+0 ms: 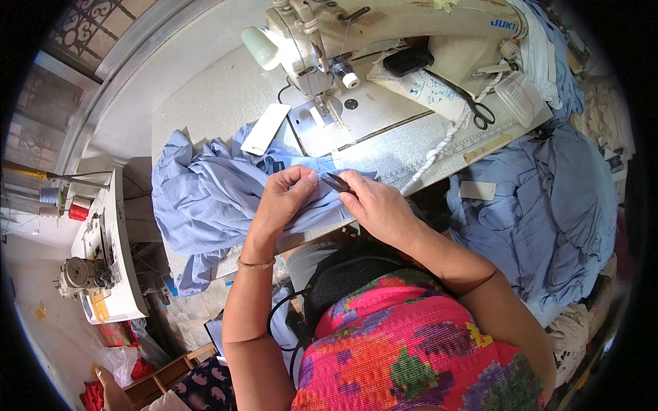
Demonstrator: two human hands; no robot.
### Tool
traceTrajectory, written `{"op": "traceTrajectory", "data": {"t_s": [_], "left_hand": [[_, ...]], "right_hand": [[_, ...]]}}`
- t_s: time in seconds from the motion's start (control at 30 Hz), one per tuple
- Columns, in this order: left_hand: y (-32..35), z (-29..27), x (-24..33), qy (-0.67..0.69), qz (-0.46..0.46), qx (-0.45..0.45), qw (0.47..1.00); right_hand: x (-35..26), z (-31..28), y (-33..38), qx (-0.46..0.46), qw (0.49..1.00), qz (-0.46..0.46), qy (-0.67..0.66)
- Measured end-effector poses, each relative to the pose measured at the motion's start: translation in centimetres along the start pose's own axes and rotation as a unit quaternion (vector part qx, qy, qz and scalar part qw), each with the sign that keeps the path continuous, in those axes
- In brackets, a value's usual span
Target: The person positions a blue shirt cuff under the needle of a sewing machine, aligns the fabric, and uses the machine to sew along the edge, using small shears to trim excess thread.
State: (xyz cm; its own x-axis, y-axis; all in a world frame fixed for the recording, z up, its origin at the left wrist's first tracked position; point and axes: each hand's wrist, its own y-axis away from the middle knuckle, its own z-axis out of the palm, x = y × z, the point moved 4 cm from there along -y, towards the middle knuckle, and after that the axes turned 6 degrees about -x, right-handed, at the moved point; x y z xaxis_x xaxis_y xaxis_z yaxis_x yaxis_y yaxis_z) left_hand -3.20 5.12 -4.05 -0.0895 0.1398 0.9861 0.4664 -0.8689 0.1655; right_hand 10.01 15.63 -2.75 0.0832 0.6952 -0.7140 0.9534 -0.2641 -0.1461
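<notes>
A light blue garment [205,181] lies bunched along the front left of the sewing table, with a dark label showing near its upper edge. My left hand [282,198] is closed in a pinch, thumb and forefinger pressed together at the cloth's edge. In my right hand [382,209] are small dark thread snips [334,181]. Their blades point left, close to my left fingertips and just over the cloth. Whether a thread lies between the blades is too small to tell. A white card [266,129] rests on the garment's far side.
The sewing machine [312,55] stands behind my hands, its needle area lit. Black scissors [473,106], a dark phone-like object [408,61] and a clear plastic box [519,99] lie at the right. More blue garments [534,219] are heaped to the right; another machine [82,274] stands left.
</notes>
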Motion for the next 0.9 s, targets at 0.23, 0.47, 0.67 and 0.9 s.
{"op": "traceTrajectory", "data": {"t_s": [0.23, 0.47, 0.67, 0.9], "left_hand": [[0.1, 0.1, 0.2, -0.001, -0.012, -0.005, 1.000], [0.1, 0.2, 0.4, -0.001, -0.017, -0.009, 1.000], [0.1, 0.0, 0.3, -0.015, -0.015, -0.019, 1.000], [0.0, 0.0, -0.2, 0.002, -0.012, -0.026, 1.000]], "right_hand": [[-0.1, 0.3, 0.1, 0.036, 0.999, -0.033, 0.016], [-0.4, 0.3, -0.1, 0.071, 0.993, -0.071, 0.062], [-0.1, 1.0, -0.5, 0.059, 0.986, -0.090, 0.130], [0.3, -0.5, -1.1, 0.079, 0.994, -0.060, -0.038]]}}
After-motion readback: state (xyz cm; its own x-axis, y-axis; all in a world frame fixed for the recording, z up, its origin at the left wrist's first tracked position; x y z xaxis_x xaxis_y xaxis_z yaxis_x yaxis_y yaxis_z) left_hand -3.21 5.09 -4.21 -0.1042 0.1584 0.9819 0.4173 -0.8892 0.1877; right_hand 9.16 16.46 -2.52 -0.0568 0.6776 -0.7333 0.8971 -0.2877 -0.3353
